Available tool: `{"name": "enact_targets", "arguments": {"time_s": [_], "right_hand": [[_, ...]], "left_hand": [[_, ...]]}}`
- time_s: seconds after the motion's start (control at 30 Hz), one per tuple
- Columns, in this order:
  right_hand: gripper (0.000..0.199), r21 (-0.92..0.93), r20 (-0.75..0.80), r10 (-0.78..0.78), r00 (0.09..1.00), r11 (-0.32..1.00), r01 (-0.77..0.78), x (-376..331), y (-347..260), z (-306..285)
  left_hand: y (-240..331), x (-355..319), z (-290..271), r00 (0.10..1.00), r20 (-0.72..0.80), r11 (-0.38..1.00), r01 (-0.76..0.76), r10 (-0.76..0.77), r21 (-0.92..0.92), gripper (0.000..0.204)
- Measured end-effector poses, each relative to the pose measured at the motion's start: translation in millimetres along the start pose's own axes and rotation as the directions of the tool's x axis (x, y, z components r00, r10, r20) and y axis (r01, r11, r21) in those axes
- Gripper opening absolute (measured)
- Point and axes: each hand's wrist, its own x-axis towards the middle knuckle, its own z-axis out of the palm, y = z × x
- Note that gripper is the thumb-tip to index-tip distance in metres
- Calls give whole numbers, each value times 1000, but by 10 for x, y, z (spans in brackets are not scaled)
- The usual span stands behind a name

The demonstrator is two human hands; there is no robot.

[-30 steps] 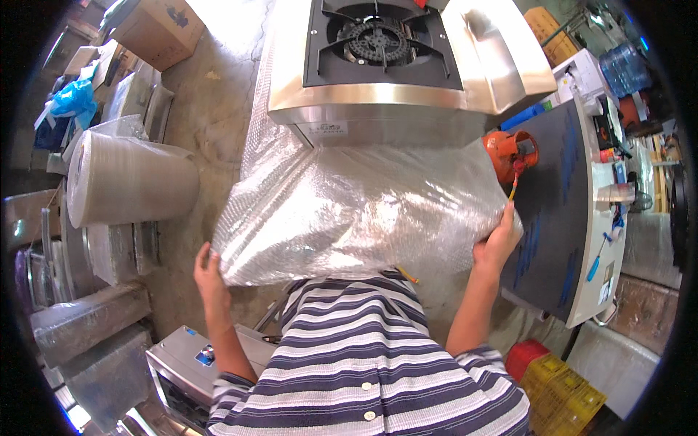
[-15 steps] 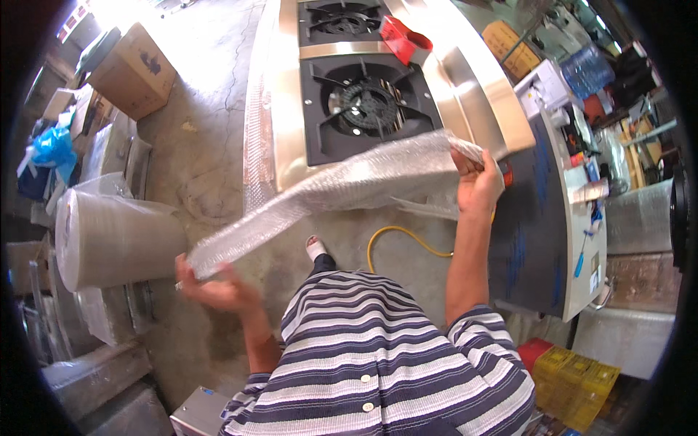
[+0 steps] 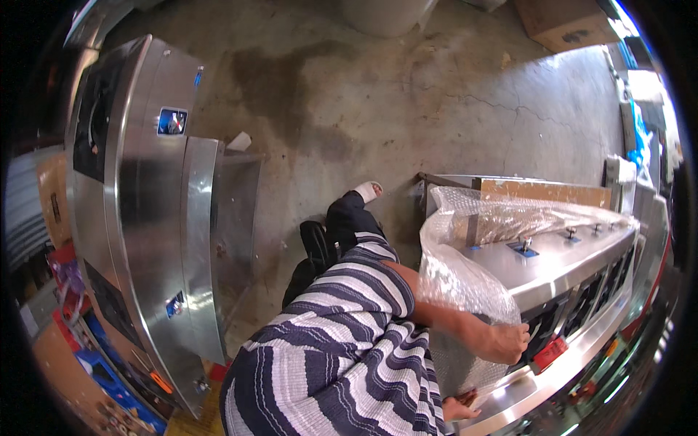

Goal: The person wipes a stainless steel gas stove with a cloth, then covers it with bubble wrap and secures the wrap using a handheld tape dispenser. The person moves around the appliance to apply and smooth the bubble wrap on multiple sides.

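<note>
The concrete floor (image 3: 407, 94) fills the upper picture, far above both hands, and a tall stainless cabinet (image 3: 138, 218) stands well off to their left. A moment ago the person faced a gas cooker from above, stretching a bubble wrap sheet out between two raised hands; now the view has swung round and the sheet lies draped over the end of a steel cooker (image 3: 574, 261) directly to the right of the hands, so the covering has gone from carried to laid on, with the near end being pressed down. The bubble wrap sheet (image 3: 465, 276) hangs just above and behind the left hand and runs away from it along the cooker's top. The striped shirt (image 3: 327, 341) sits just left of both hands. The left hand (image 3: 505, 341) lies flat, fingers spread against the wrap on the cooker's front. The right hand (image 3: 456, 408), below it at the lower edge, is mostly hidden; whether it grips anything I cannot tell.
</note>
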Motion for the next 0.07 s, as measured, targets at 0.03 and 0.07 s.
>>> {"name": "enact_targets", "arguments": {"time_s": [0.03,0.07], "right_hand": [[73,-14,-14,7,1000,1000,-7,-141,-67,144],[73,-29,-36,14,999,999,-16,-234,-100,271]], "left_hand": [[-73,-7,18,1000,23,1000,7,-7,-11,22],[-143,-2,45,1000,9,1000,25,-25,-1,22]]}}
